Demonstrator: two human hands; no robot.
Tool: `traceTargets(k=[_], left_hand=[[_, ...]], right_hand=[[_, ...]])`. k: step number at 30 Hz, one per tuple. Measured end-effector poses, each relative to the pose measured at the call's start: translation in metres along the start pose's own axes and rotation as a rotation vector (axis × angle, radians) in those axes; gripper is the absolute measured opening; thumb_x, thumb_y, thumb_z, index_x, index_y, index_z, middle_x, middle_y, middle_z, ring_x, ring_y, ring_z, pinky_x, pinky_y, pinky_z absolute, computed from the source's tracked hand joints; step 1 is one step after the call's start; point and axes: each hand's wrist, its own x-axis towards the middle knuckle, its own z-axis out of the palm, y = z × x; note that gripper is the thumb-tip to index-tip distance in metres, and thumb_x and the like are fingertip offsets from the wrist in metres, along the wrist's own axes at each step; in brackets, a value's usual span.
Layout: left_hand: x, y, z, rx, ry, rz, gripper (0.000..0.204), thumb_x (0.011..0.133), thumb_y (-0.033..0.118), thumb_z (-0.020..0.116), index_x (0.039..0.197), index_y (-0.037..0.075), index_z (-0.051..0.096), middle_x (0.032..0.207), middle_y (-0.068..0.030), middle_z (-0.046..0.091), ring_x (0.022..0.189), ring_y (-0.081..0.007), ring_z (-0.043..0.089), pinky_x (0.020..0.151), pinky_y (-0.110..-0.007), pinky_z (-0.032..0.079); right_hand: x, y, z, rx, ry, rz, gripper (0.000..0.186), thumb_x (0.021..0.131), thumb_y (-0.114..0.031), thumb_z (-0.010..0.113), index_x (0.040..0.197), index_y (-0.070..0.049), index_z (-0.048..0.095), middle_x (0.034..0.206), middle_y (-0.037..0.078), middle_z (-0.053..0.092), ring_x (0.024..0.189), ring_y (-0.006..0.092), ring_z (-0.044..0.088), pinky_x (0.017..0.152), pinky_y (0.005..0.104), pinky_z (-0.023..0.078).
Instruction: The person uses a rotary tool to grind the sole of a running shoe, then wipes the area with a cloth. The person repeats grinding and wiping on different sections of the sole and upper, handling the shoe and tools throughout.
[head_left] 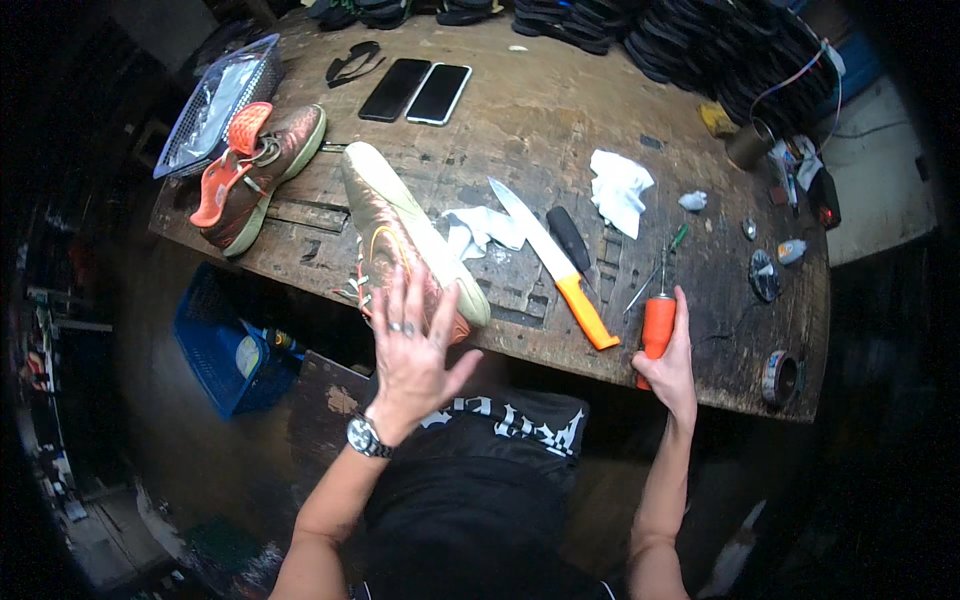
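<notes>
A brown and orange sneaker (385,215) lies on its side near the bench's front edge, its pale sole facing right. Over its lower end my left hand (410,345) spreads its fingers; whether they press on the shoe I cannot tell. My right hand (672,360) is closed round an orange-handled awl (659,318), whose thin metal shaft points away from me. Between the hands lies a knife (560,262) with an orange handle and a long blade. A black-handled tool (568,235) rests beside it. The matching sneaker (250,180) stands upright to the left.
Two phones (438,94) lie at the back of the wooden bench (500,110). White crumpled cloths or papers (620,190) are near the knife. A tape roll (780,378) sits at the right edge. A blue basket (225,350) is below, left. Dark stacks of soles (710,60) line the back.
</notes>
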Motion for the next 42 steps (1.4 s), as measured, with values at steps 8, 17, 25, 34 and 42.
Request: traceTargets(k=[8, 17, 25, 34, 42], left_hand=[[0.026, -0.026, -0.014, -0.021, 0.011, 0.059, 0.108, 0.060, 0.044, 0.096, 0.155, 0.021, 0.053, 0.167, -0.0229, 0.033, 0.156, -0.0466, 0.026, 0.124, -0.066, 0.018], [0.022, -0.026, -0.009, 0.013, 0.009, 0.039, 0.106, 0.061, 0.052, 0.094, 0.153, 0.019, 0.054, 0.167, -0.0232, 0.033, 0.156, -0.0460, 0.026, 0.126, -0.063, 0.018], [0.025, -0.024, -0.013, -0.056, 0.024, 0.030, 0.105, 0.059, 0.043, 0.095, 0.154, 0.022, 0.054, 0.166, -0.0209, 0.036, 0.155, -0.0472, 0.028, 0.124, -0.065, 0.020], [0.022, -0.025, -0.006, -0.083, 0.036, -0.004, 0.102, 0.059, 0.039, 0.095, 0.152, 0.022, 0.057, 0.167, -0.0193, 0.036, 0.155, -0.0461, 0.027, 0.124, -0.064, 0.021], [0.024, -0.025, -0.005, -0.126, 0.032, -0.005, 0.099, 0.062, 0.035, 0.094, 0.153, 0.022, 0.056, 0.167, -0.0197, 0.035, 0.155, -0.0475, 0.027, 0.124, -0.064, 0.021]], right_hand=[[0.054, -0.040, 0.037, -0.777, 0.201, -0.309, 0.072, 0.080, -0.001, 0.068, 0.149, -0.003, 0.048, 0.145, 0.025, 0.050, 0.140, 0.0432, 0.044, 0.118, 0.0534, 0.034], [0.138, -0.097, 0.180, -0.505, -0.069, -0.639, 0.045, 0.084, -0.025, 0.080, 0.121, -0.003, 0.068, 0.135, 0.018, 0.060, 0.128, 0.0367, 0.055, 0.108, 0.0516, 0.040], [0.103, -0.130, 0.156, 0.604, -0.215, -0.388, 0.015, 0.091, 0.003, 0.066, 0.105, 0.002, 0.069, 0.100, 0.004, 0.070, 0.086, 0.0094, 0.065, 0.076, 0.0263, 0.054], [0.033, -0.113, 0.181, 0.258, 0.097, -0.543, 0.021, 0.080, 0.009, 0.070, 0.100, 0.003, 0.073, 0.095, 0.017, 0.067, 0.081, 0.0282, 0.069, 0.072, 0.0354, 0.056], [0.063, -0.116, 0.184, 0.298, -0.009, -0.623, 0.015, 0.082, 0.011, 0.067, 0.096, 0.005, 0.069, 0.090, 0.017, 0.068, 0.080, 0.0284, 0.068, 0.073, 0.0348, 0.055]])
